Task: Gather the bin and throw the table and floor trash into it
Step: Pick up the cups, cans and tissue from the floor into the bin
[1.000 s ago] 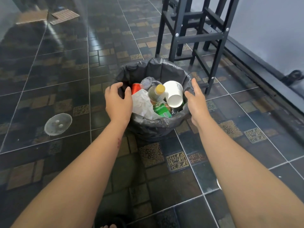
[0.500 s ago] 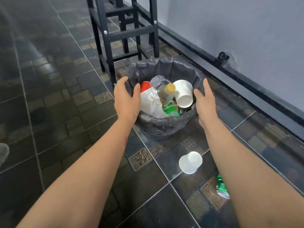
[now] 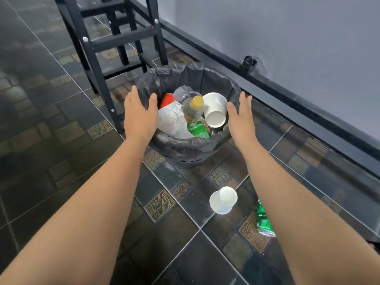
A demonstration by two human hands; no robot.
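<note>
Dark tiled floor beside a grey wall: both hands flank an upright, liner-draped bin (image 3: 188,149), its mouth facing up and its long axis vertical.
Left hand (image 3: 138,114) and right hand (image 3: 241,120) are spread open, gripping nothing — whether they touch the rim is unclear. Risk: a one-sided grab could tip the heaped bin, spilling the bottle (image 3: 192,109) and white cup (image 3: 214,112); a paper cup (image 3: 223,200) and green wrapper (image 3: 264,222) lie nearby on the floor.
</note>
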